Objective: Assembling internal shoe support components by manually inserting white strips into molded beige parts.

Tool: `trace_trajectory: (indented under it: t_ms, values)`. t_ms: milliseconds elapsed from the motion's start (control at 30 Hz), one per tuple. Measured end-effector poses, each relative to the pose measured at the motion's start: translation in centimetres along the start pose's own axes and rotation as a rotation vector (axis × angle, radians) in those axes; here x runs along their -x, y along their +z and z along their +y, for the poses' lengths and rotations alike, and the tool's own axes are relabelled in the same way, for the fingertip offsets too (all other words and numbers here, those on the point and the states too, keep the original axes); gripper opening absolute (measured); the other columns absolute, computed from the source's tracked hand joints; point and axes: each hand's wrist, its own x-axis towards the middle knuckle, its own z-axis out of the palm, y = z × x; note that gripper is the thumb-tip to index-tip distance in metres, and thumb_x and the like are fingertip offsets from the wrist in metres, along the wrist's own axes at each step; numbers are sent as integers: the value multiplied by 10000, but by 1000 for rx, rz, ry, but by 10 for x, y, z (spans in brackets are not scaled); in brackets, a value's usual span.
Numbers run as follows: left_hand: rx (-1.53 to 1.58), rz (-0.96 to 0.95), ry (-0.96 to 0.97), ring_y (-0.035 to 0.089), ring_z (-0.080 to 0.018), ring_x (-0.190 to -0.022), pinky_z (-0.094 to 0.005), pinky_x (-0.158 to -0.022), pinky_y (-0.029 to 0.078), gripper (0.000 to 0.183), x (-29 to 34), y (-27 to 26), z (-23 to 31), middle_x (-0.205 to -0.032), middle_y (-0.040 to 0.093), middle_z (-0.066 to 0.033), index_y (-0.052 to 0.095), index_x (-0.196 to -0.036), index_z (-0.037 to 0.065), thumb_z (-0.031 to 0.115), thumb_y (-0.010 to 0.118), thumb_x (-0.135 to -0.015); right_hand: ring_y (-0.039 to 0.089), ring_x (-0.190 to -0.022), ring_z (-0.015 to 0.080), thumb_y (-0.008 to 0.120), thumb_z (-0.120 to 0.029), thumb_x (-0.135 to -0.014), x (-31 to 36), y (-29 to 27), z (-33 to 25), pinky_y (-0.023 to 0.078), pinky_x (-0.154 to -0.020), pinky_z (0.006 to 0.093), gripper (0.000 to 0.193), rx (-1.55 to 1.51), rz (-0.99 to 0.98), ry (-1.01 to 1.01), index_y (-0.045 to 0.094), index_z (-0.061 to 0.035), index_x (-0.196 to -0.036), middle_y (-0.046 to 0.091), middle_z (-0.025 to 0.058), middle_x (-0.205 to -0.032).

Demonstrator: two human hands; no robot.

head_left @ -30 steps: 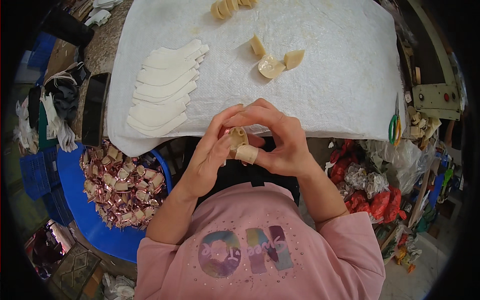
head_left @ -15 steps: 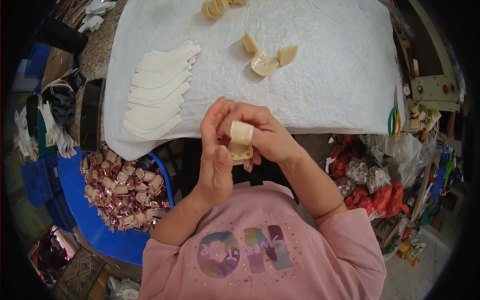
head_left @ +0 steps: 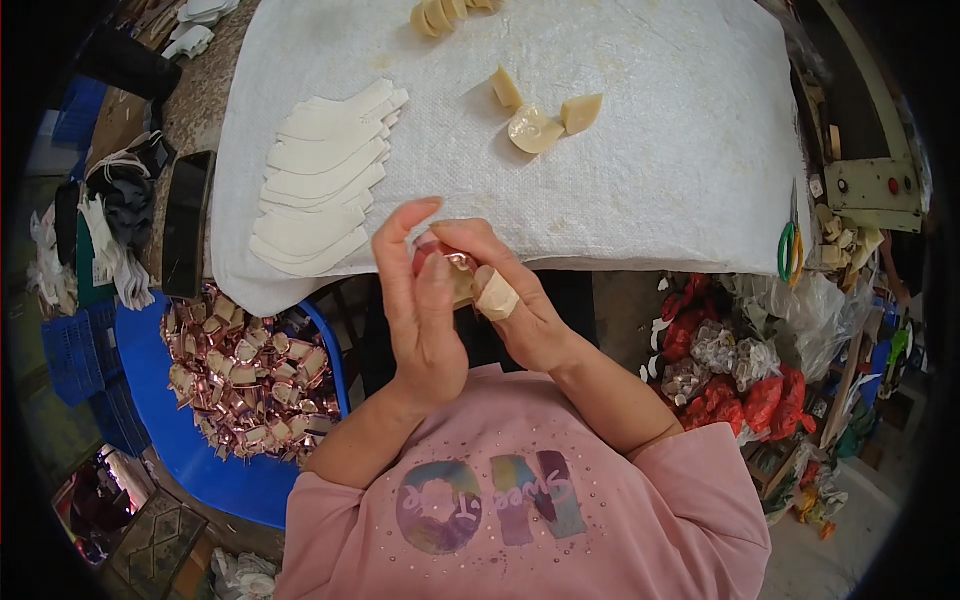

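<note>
Between my two hands, just off the near edge of the cloth-covered table, is a small shoe heel (head_left: 460, 262) with a shiny pink covering and a beige inner face. My left hand (head_left: 422, 330) grips its left side, thumb against it and index finger raised. On the other side, my right hand (head_left: 520, 318) curls its fingers around it; a beige wrap covers that thumb. Fingers partly hide the heel. Farther off lie three bare beige heels (head_left: 535, 130), one showing a glossy round face. Overlapping white curved cut pieces (head_left: 318, 185) fan out at the left.
A blue tub (head_left: 165, 440) at my left is heaped with pink metallic heels (head_left: 250, 375). A phone (head_left: 188, 225) lies beside the white cloth (head_left: 660, 130). Scissors (head_left: 790, 250) hang at the right edge, near a machine (head_left: 880, 190) and red plastic bags (head_left: 770, 405). More beige heels (head_left: 437, 16) sit far back.
The heel has been turned, so its shiny pink side now shows upward. My left fingers have opened away from my right hand, and my right thumb has moved lower.
</note>
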Motion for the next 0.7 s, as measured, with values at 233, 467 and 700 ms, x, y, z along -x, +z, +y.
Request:
trace_trajectory:
  t_ms: [233,467,700]
  values:
    - [-23,-51,51,449,-95,-902,-227,-797,379,352,5,0,-5,-1076,447,-79,317,-1260,22,196,343,-955,515,-938,215,418,-111,-927,-3,-1,6,411,-841,311,312,284,32,-200,495,-43,-1221,509,108,-1055]
    - [430,-147,-276,529,-141,-854,-259,-665,448,744,-5,-15,-1,-1015,529,-86,112,-1433,86,579,300,-908,527,-772,182,468,-254,-945,-5,-9,-15,463,-693,324,373,150,82,201,476,-44,-1254,475,82,-946]
    - [-331,-299,367,577,-233,-815,-296,-754,483,777,-11,-21,-11,-1034,524,-183,96,-1375,-71,423,474,-909,540,-662,244,661,-220,-792,-22,-14,-33,436,-578,338,233,896,34,-37,591,-11,-868,528,112,-726]
